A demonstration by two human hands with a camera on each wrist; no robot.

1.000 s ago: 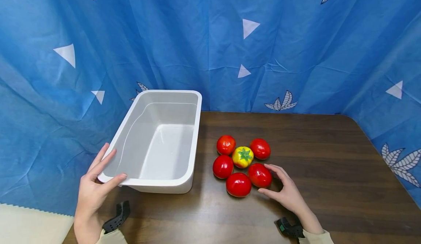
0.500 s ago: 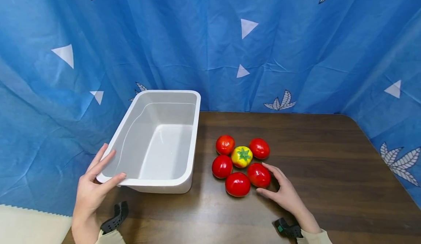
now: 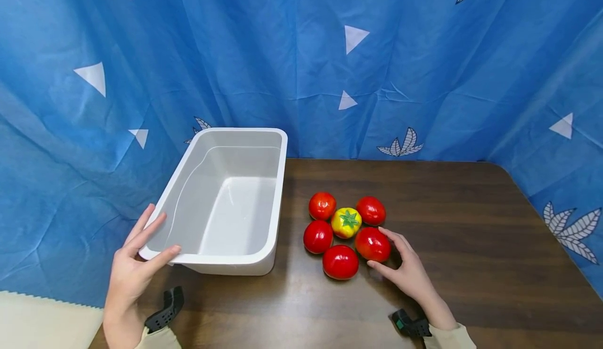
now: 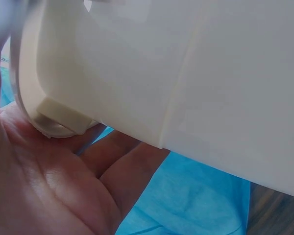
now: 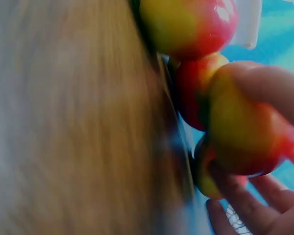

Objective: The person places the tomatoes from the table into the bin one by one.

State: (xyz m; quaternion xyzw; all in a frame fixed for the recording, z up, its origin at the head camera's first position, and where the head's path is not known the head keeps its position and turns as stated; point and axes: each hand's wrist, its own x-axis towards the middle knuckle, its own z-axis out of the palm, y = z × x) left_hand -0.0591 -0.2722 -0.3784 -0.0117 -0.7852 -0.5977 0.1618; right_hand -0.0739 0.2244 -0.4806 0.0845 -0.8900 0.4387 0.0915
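My left hand [image 3: 132, 273] holds the near left corner of a deep white plastic tub [image 3: 280, 187], thumb over the front rim and a finger over the side rim. In the left wrist view the palm lies against the tub's outer corner [image 4: 63, 115]. My right hand [image 3: 410, 276] grips a glossy red-and-yellow fruit [image 3: 372, 244] between thumb and fingers. The right wrist view shows this fruit [image 5: 245, 127] yellow underneath, apart from the table surface. Close around it lie a yellow fruit with a green star-shaped top [image 3: 346, 223] and several red fruits [image 3: 341, 262].
The dark wooden table [image 3: 447, 207] extends to the right of the fruits. A blue patterned curtain [image 3: 292, 51] hangs along the back and both sides. A cream cloth edge [image 3: 42, 320] shows at the lower left. A black wrist strap [image 3: 411, 324] is on the right wrist.
My right hand has closed on the nearest right fruit and raised it slightly, shifting it away from me and off the neighbouring red one. The left hand and tub stay in place.
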